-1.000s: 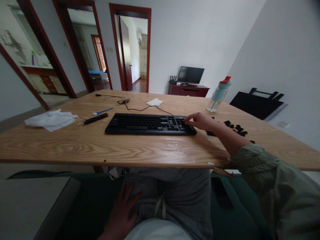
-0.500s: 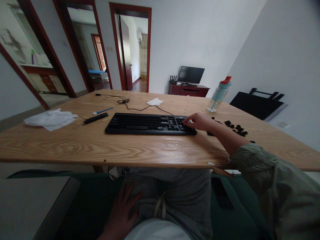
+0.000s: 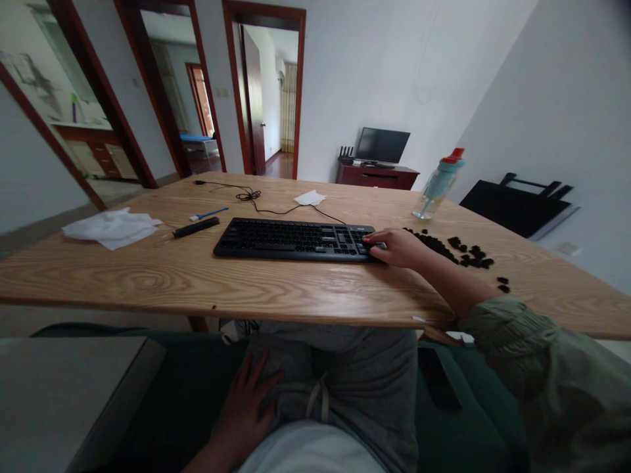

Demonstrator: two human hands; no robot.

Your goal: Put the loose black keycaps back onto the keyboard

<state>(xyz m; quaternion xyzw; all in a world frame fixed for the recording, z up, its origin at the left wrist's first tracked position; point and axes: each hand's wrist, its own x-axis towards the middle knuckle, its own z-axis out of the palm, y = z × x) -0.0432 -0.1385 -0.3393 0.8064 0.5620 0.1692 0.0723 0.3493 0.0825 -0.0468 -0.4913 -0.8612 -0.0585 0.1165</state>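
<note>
Notably, your right hand [image 3: 401, 248] was the nearer one: its fingertips rested at the 3 o'clock end of the keyboard [image 3: 276, 238], over the number pad. The keyboard lay on the table [image 3: 296, 289] in front of you, its long axis running 9 to 3 o'clock, so nearly all of its length stretched toward 9 o'clock from those fingers. Your thumb and forefinger stood narrow, tips close together; whether they pinched anything, I could not tell.

Small black pieces [image 3: 436, 244] lay spread toward 3 o'clock from the same fingertips, some hidden by your forearm. The bottle [image 3: 440, 184] stood upright between 1 and 2 o'clock, well apart from them.

Your left hand [image 3: 249, 401] lay below the table edge on your thigh, between 6 and 7 o'clock from the keyboard's middle, fingers spread, nothing visible in them.
</note>
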